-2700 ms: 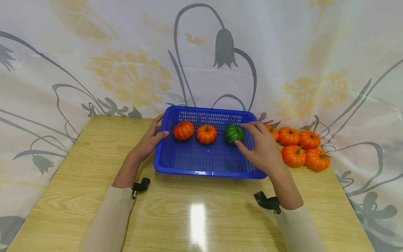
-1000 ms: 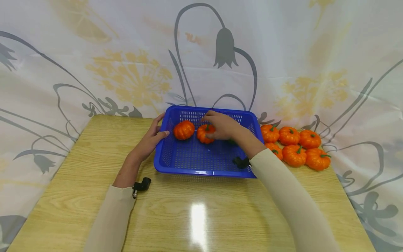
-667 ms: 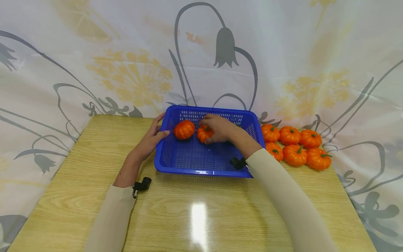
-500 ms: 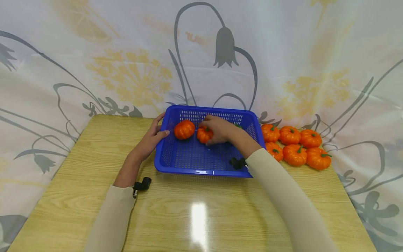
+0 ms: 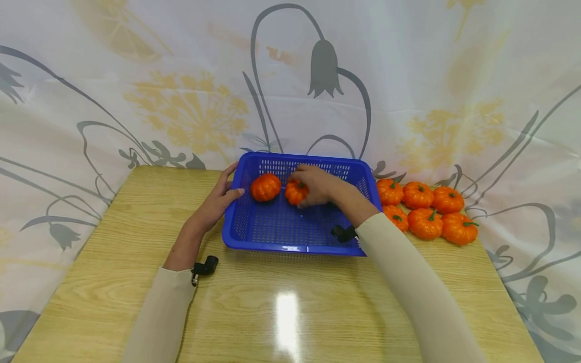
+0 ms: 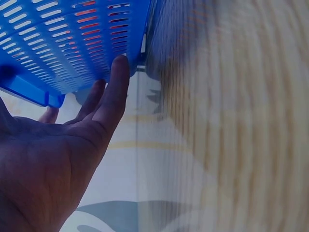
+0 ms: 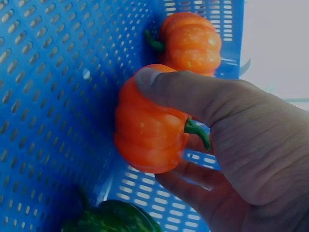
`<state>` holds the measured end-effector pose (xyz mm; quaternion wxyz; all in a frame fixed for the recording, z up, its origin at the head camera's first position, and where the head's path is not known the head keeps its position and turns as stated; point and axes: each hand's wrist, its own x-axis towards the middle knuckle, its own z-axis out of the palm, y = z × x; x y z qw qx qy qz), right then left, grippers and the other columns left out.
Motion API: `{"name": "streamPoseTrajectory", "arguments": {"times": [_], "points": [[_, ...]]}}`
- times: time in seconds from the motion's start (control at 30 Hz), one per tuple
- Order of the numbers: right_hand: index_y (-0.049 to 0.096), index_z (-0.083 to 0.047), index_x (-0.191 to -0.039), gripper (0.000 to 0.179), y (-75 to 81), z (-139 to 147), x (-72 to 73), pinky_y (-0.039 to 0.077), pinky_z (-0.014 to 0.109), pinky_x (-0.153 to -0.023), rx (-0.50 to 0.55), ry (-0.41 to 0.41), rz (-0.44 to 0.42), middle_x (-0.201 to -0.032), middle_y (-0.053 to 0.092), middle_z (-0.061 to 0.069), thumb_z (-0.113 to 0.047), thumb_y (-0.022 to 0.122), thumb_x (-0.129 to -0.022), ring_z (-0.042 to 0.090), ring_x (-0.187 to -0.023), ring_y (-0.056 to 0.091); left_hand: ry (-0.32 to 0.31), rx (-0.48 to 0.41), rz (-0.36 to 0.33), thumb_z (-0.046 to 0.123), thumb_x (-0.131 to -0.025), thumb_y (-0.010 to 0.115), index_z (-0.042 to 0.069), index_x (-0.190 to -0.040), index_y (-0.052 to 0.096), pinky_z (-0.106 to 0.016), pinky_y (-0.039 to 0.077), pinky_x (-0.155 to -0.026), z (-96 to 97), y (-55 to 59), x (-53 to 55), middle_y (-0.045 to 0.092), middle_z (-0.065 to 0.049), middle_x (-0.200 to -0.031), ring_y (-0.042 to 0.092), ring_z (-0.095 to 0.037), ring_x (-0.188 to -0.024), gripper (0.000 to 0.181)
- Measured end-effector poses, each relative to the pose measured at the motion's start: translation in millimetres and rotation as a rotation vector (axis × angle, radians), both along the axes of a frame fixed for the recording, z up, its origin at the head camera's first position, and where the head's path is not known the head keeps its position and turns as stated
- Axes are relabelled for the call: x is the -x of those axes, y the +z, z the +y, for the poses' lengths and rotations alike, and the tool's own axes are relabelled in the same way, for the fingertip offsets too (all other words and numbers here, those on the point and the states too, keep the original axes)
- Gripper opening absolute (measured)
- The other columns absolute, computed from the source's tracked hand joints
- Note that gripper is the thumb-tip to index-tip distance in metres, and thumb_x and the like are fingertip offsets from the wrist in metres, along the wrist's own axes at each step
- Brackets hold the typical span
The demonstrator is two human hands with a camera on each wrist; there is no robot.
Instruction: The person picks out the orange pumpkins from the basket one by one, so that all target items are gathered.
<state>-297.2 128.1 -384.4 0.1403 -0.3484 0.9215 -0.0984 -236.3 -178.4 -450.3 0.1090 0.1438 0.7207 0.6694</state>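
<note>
A blue plastic basket (image 5: 290, 248) with slotted walls stands on the table. At its left side, my left hand (image 5: 217, 201) holds the rim, thumb over the top edge and fingers along the outer wall in the left wrist view. Inside the basket, my right hand (image 5: 320, 185) grips a small orange pumpkin (image 7: 149, 125) with a green stem, thumb on one side and fingers around the other. Another orange pumpkin (image 5: 265, 187) lies to its left. On the other side, a dark green pumpkin (image 7: 118, 216) shows in the right wrist view; my right hand hides it in the head view.
Several orange pumpkins (image 5: 424, 224) sit in two rows on the table just right of the basket. The wooden table (image 5: 227, 312) ends at a flower-printed curtain (image 5: 181, 101) behind and at both sides. Black wrist cameras are strapped to both forearms.
My right hand has moved left from the green pumpkin to the middle orange one and now grips it. The left hand and the basket have stayed in place.
</note>
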Motion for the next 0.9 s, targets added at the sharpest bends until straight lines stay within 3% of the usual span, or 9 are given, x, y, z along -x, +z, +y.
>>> {"name": "streamPoseTrajectory", "arguments": {"times": [0.43, 0.9], "points": [[0.064, -0.010, -0.142, 0.065, 19.4, 9, -9.6, 0.045, 0.052, -0.115, 0.022, -0.022, -0.009, -0.142, 0.053, 0.014, -0.026, 0.090, -0.084, 0.034, -0.127, 0.055, -0.005, -0.004, 0.005, 0.020, -0.108, 0.050, 0.029, -0.172, 0.007, -0.040, 0.063, -0.089, -0.3, -0.9, -0.3, 0.042, -0.031, -0.157, 0.058, -0.056, -0.128, 0.077], [0.061, -0.010, -0.145, 0.066, 42.7, 27, -35.4, 0.045, 0.053, -0.114, 0.122, -0.026, 0.050, -0.145, 0.052, 0.014, -0.028, 0.085, -0.086, 0.034, -0.128, 0.055, -0.011, -0.016, 0.008, 0.019, -0.109, 0.050, 0.029, -0.172, 0.007, -0.042, 0.063, -0.090, -1.3, -3.3, 0.9, 0.042, -0.031, -0.157, 0.058, -0.056, -0.129, 0.077]]}}
